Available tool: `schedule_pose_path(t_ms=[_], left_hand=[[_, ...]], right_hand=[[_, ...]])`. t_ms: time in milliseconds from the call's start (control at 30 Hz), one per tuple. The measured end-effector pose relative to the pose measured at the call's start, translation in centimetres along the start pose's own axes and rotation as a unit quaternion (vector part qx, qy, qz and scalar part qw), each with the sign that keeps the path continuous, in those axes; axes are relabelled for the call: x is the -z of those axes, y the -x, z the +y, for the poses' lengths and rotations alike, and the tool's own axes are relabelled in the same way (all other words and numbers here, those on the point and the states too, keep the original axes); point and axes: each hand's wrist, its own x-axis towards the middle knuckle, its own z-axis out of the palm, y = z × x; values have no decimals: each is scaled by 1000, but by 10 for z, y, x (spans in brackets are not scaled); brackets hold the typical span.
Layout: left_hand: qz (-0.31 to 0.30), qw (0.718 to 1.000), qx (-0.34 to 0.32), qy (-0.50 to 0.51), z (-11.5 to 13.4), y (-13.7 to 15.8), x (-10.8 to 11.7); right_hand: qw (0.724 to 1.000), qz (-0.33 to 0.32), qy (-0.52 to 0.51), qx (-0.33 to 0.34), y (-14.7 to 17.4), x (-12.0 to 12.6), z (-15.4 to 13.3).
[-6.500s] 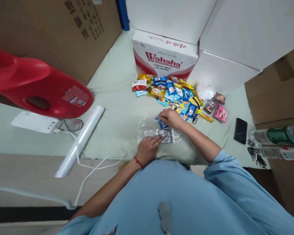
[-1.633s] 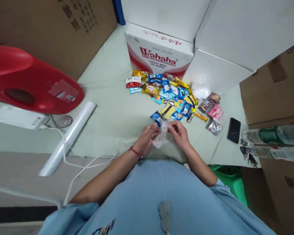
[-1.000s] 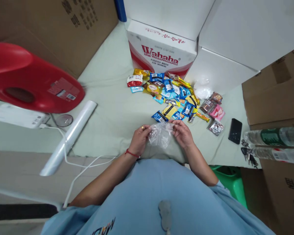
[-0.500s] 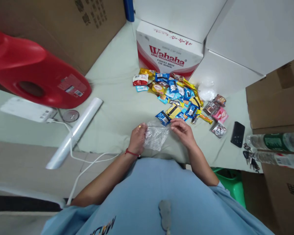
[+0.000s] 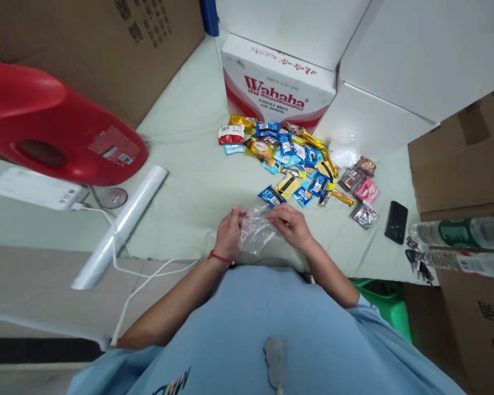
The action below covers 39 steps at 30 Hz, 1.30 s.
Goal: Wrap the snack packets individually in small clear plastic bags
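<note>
Between my hands is a clear plastic bag [image 5: 255, 235], crinkled and see-through. My left hand [image 5: 229, 235] grips its left side, fingers closed. At the bag's upper right, my right hand [image 5: 291, 225] pinches the edge between thumb and fingers. Just beyond my fingertips lies a blue snack packet [image 5: 270, 196], beside a yellow packet [image 5: 288, 187]. Farther back spreads a pile of small wrapped snacks [image 5: 286, 145] in blue, yellow, red and brown. Several dark and pink packets [image 5: 366, 190] sit at its right, near crumpled clear plastic [image 5: 344, 151].
A Wahaba-style carton [image 5: 278, 82] stands behind the pile. At left are a red jug [image 5: 66, 131], a clear plastic roll [image 5: 121, 227], a white power bank [image 5: 37, 189] and cables. A phone [image 5: 396, 222], keys [image 5: 419, 263] and plastic bottles [image 5: 469, 233] lie at right.
My right hand has moved left, closer to my left hand, and now pinches the bag's edge. The bag is more bunched up. The view has shifted slightly.
</note>
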Motion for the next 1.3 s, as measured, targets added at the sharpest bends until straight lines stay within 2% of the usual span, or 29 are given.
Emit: schedule_pose_path(t_ms=[67, 200, 400, 500, 567, 633, 700, 800, 900, 1000, 1067, 1167, 1300], left_hand=[[-20, 999, 27, 28, -1, -4, 5], [-109, 991, 61, 47, 0, -9, 10], [-103, 993, 34, 52, 8, -19, 12], [-100, 994, 1, 33, 10, -23, 11], [-101, 995, -19, 22, 10, -23, 10], [-102, 994, -32, 14, 10, -20, 7], [-106, 993, -43, 5, 10, -15, 4], [-126, 989, -73, -29, 13, -5, -1], [-139, 982, -107, -68, 15, 2, -2], [-100, 988, -105, -53, 14, 3, 6], [-55, 994, -88, -23, 13, 1, 16], [-4, 998, -55, 22, 11, -3, 32], [1, 998, -26, 61, 12, -8, 42]], right_hand=[[999, 23, -43, -13, 2, 13, 3], [992, 44, -111, -48, 16, 46, 11], [989, 55, -127, -54, 53, 89, 28], [991, 69, -83, -76, 66, 105, 37], [987, 127, -11, -99, 70, 110, 39], [972, 197, 44, -123, 69, 108, 33], [965, 223, 49, -130, 63, 98, 19], [981, 171, 55, -70, 43, 70, -8], [990, 88, 113, 4, 16, 39, -25], [991, 14, 130, 39, -2, 22, -26], [993, 0, 105, 57, -3, 25, -21], [996, 1, 53, 73, 11, 45, -13], [997, 6, 46, 66, 44, 78, -1]])
